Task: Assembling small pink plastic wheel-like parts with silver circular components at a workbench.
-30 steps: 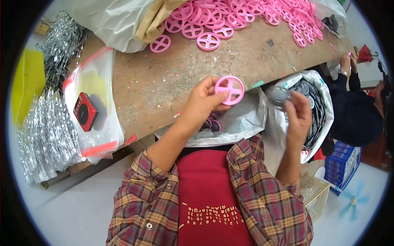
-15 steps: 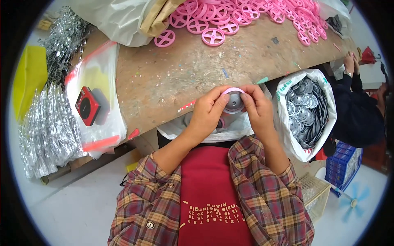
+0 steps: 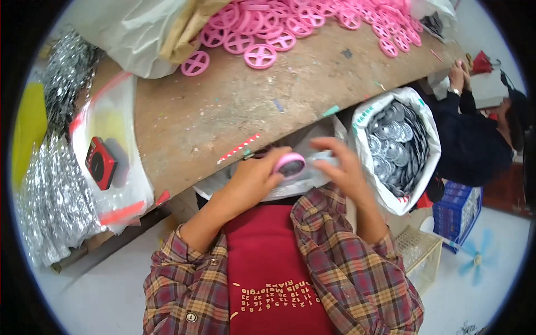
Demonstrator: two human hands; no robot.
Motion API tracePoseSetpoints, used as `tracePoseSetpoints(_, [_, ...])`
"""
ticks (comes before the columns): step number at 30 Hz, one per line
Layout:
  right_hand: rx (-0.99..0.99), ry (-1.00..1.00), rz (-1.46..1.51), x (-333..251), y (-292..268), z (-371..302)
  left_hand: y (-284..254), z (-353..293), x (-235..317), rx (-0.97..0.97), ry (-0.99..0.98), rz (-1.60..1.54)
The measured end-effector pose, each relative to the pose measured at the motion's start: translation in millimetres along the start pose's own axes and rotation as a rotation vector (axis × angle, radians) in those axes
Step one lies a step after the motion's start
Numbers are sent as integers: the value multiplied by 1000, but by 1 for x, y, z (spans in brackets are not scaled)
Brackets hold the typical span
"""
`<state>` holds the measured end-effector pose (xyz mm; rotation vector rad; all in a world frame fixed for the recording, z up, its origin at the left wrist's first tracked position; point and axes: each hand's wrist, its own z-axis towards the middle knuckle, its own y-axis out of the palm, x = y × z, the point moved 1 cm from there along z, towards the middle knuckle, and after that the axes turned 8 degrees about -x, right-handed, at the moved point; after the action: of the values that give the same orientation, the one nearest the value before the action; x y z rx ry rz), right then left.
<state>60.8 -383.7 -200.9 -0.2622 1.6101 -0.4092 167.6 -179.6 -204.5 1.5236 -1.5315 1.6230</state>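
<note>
My left hand [image 3: 254, 177] grips a pink round wheel piece [image 3: 290, 163], seen edge-on with a grey disc set in it, just below the near edge of the wooden workbench [image 3: 223, 111]. My right hand [image 3: 343, 170] hovers beside the piece with fingers spread and blurred, apparently empty. Under both hands lies an open silvery plastic bag [image 3: 312, 181]. To the right stands a white sack [image 3: 416, 167] full of shiny silver discs [image 3: 396, 145].
Several pink spoked wheels [image 3: 261, 56] lie heaped on the bench's far side beside a grey bag [image 3: 128, 33]. At left sit a red box [image 3: 100, 163] in clear plastic and silver foil packs [image 3: 47, 206]. Another person in dark clothes [image 3: 474, 139] works at right, near a white basket [image 3: 419, 254].
My left hand brought the pink wheel down from the bench edge to meet the right hand, which carried a silver disc from the sack. The right hand's fingers have now opened beside the assembled piece.
</note>
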Motion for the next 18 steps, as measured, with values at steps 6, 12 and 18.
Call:
tracePoseSetpoints(6, [345, 444, -387, 84, -111, -34, -62, 35, 16, 400, 65, 214])
tracePoseSetpoints(12, [32, 487, -912, 111, -101, -37, -97, 112, -25, 726, 300, 676])
tracePoseSetpoints(18, [304, 344, -701, 86, -106, -46, -98, 118, -26, 785, 239, 887])
